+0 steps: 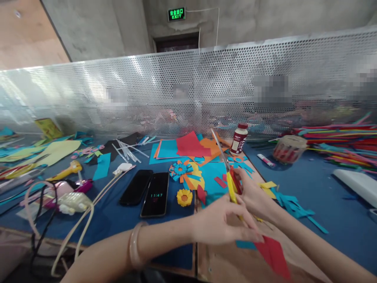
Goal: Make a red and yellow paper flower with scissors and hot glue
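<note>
Scissors (230, 184) with a yellow and a red handle are held in my right hand (250, 194), their metal blades pointing up and away from me. My left hand (219, 220), with a pale bangle on the wrist, crosses in front of the lower part of the yellow handle. Between its fingertips it pinches a piece of red paper (272, 253), which hangs toward the table's front edge. The blades are apart from this paper. A blue paper strip (246, 244) shows beside the fingertips. Left of the hands lie a yellow paper flower (184, 197) and a blue paper flower (181, 169).
Two phones (155, 194) lie left of the hands, near a glue gun (69, 169) and cables. Coloured sheets (193, 145) and a bottle (239, 138) stand farther back. To the right are blue scraps (294, 204), a tape roll (290, 148) and pipe cleaners (347, 135). A perforated metal screen (141, 90) closes the back.
</note>
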`<state>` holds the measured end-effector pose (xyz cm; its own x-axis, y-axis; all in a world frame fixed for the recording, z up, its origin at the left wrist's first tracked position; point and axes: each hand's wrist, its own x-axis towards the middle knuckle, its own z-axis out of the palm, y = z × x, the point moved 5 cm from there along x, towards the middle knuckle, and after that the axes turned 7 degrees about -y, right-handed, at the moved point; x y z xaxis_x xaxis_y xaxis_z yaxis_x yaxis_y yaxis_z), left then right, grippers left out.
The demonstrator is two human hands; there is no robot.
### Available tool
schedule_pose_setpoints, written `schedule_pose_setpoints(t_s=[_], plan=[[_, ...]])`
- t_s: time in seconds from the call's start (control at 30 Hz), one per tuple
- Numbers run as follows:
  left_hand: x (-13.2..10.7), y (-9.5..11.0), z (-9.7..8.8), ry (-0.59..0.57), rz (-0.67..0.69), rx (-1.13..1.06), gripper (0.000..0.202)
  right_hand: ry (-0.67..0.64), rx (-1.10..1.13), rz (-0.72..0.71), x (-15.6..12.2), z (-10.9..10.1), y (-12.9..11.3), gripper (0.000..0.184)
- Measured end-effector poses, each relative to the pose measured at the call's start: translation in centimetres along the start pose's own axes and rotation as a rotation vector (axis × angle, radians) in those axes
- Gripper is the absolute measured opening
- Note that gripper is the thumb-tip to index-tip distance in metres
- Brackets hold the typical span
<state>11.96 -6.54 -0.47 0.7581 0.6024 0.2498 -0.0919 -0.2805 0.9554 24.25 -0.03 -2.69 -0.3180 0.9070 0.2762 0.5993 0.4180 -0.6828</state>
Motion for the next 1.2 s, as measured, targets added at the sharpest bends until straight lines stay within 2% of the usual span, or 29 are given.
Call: schedule_pose_setpoints(t_s=[0.07, 0.13, 0.2, 0.3, 0.37, 0.47, 0.6, 0.7, 0.83, 1.0, 1.2], plan=[[0.2, -0.1, 0.3, 0.075, 0.012, -0.027, 0.009, 0.087, 0.053, 0.044, 0.2, -0.3, 0.3, 0.052], [0.3, -0.2, -0.5, 0.188, -0.030, -0.124, 0.008, 0.218, 0.084, 0.052, 0.5, -1.0, 0.5, 0.052], [0.3, 0.0, -2.3, 0.295, -0.071, -0.180, 0.010, 0.304, 0.150, 0.056, 0.9, -1.8, 0.8, 0.047], [0.0, 0.7, -6.7, 0.442, -0.044, -0.113, 0.016, 0.386, 0.263, 0.121, 1.4, -3.1, 1.7, 0.028], [-0.3, 1.0, -9.5, 0.515, -0.012, -0.030, 0.021, 0.385, 0.316, 0.146, 1.4, -3.5, 1.8, 0.017], [-0.3, 1.1, -11.7, 0.576, 0.049, 0.098, 0.022, 0.229, 0.400, 0.178, 1.2, -2.7, 1.5, 0.015], [-0.1, 1.0, -11.5, 0.605, 0.107, 0.146, 0.018, 0.025, 0.366, 0.247, 0.6, -0.7, 1.4, 0.021], [-0.3, 1.0, -11.1, 0.641, 0.141, 0.143, 0.016, -0.026, 0.316, 0.228, 0.3, 0.0, 1.2, 0.023], [-0.8, 1.1, -11.5, 0.687, 0.189, 0.165, 0.016, -0.137, 0.305, 0.298, -0.7, 0.3, 0.1, 0.020], [-1.3, 1.2, -11.4, 0.736, 0.206, 0.242, 0.017, -0.205, 0.250, 0.286, -1.6, 0.6, -1.4, 0.017], [-1.6, 1.2, -11.4, 0.783, 0.207, 0.240, 0.016, -0.247, 0.239, 0.213, -1.8, 1.2, -0.7, 0.016]])
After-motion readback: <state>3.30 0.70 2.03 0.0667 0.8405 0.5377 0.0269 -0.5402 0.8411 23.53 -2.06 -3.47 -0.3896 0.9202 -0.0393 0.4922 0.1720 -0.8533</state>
